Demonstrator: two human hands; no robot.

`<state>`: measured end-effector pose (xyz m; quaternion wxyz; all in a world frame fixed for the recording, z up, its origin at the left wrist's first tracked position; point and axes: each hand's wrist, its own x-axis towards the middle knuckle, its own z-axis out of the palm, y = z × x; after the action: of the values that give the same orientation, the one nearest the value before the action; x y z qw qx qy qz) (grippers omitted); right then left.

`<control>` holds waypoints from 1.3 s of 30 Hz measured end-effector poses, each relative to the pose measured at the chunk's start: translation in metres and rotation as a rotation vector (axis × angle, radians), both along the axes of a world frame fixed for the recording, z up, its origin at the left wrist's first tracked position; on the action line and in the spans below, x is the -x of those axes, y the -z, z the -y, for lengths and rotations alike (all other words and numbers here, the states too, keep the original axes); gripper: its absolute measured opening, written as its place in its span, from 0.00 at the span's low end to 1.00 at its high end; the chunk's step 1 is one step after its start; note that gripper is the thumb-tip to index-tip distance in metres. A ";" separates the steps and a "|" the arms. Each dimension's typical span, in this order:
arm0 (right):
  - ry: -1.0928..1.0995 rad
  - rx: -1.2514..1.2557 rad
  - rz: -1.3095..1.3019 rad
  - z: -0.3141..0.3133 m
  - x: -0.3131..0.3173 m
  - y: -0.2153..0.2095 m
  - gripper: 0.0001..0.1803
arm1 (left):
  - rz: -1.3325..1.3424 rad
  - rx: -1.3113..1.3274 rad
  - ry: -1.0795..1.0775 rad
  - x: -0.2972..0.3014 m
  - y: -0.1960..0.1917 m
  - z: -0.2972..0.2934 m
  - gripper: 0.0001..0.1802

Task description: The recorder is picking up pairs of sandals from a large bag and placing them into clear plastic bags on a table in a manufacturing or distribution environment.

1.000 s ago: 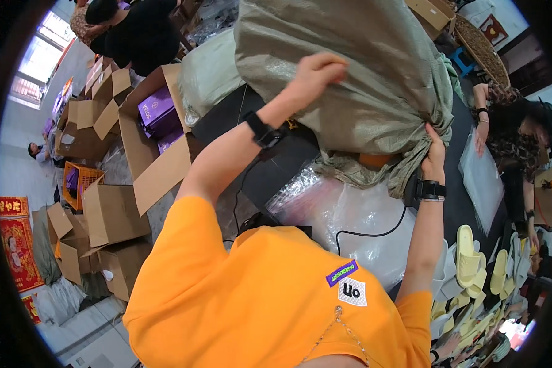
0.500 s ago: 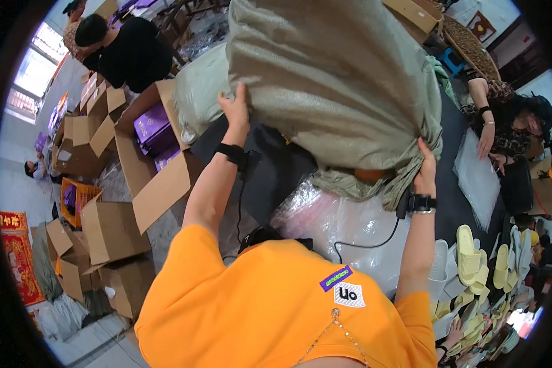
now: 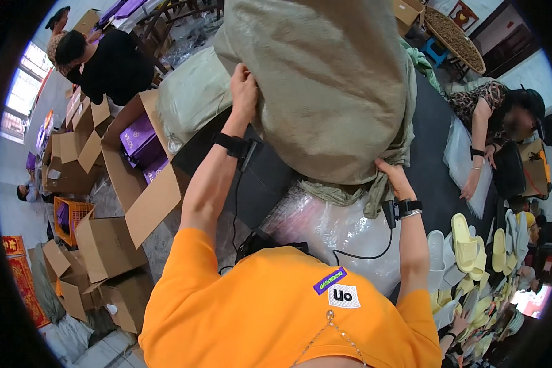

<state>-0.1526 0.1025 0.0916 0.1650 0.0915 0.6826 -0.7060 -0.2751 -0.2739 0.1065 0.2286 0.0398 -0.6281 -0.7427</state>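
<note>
Left arm raised, elbow bent, forearm angled up and forward; left hand (image 3: 244, 92) at head height, fingers curled in closed grip. Right arm extended forward, lower; right hand (image 3: 394, 178) palm up, fingers clenched. Black band on each wrist.

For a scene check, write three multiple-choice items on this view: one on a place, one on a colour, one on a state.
1. Where does the left hand grip the sack?
A. its upper left side
B. its bottom edge
C. not at all

2. What colour are the packs in the open box?
A. red
B. purple
C. white

3. How is the sack?
A. flat on the floor
B. folded in a box
C. held up by both hands

Answers:
1 A: the fingers clutch the fabric high on the left.
2 B: purple packs show inside the flaps.
3 C: the right hand grips its bunched lower end while the left holds it higher up.
</note>
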 end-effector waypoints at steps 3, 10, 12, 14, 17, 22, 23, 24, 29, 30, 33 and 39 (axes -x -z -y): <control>-0.032 -0.124 -0.067 -0.003 0.005 0.007 0.30 | 0.127 -0.280 0.257 -0.018 -0.050 -0.039 0.05; 0.090 -0.123 -0.005 -0.035 -0.025 0.046 0.32 | -0.143 0.279 0.310 0.000 -0.051 -0.113 0.07; 0.217 -0.086 -0.094 -0.035 -0.039 0.052 0.35 | -0.173 0.371 0.360 -0.006 -0.053 -0.125 0.08; 0.263 -0.101 -0.032 -0.031 -0.031 0.058 0.35 | -0.127 0.362 0.428 0.003 -0.052 -0.124 0.08; 0.311 -0.155 0.043 -0.032 -0.024 0.055 0.35 | -0.038 0.487 0.277 0.016 -0.052 -0.132 0.09; 0.341 -0.091 0.011 -0.028 -0.034 0.054 0.34 | -0.076 0.507 0.400 0.009 -0.038 -0.136 0.09; 0.362 -0.180 0.001 -0.021 -0.030 0.048 0.33 | -0.026 0.519 0.343 0.013 -0.033 -0.130 0.09; 0.353 -0.206 0.011 -0.014 -0.029 0.042 0.33 | -0.019 0.511 0.331 0.016 -0.027 -0.123 0.10; 0.271 -0.133 -0.052 -0.030 -0.029 0.068 0.33 | 0.064 0.548 0.453 0.022 -0.019 -0.079 0.10; 0.278 -0.111 -0.058 -0.026 -0.029 0.066 0.30 | 0.041 0.534 0.440 0.025 -0.013 -0.067 0.10; 0.277 -0.131 -0.037 -0.008 -0.028 0.046 0.26 | 0.075 0.413 0.381 0.027 -0.003 -0.037 0.10; 0.269 0.107 0.038 -0.035 -0.020 0.084 0.26 | -0.066 0.579 0.360 -0.019 -0.058 -0.086 0.08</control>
<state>-0.1330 0.1372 0.0081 0.0862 0.1864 0.6222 -0.7554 -0.2559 -0.1882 0.1648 0.1158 -0.1624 -0.8020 -0.5630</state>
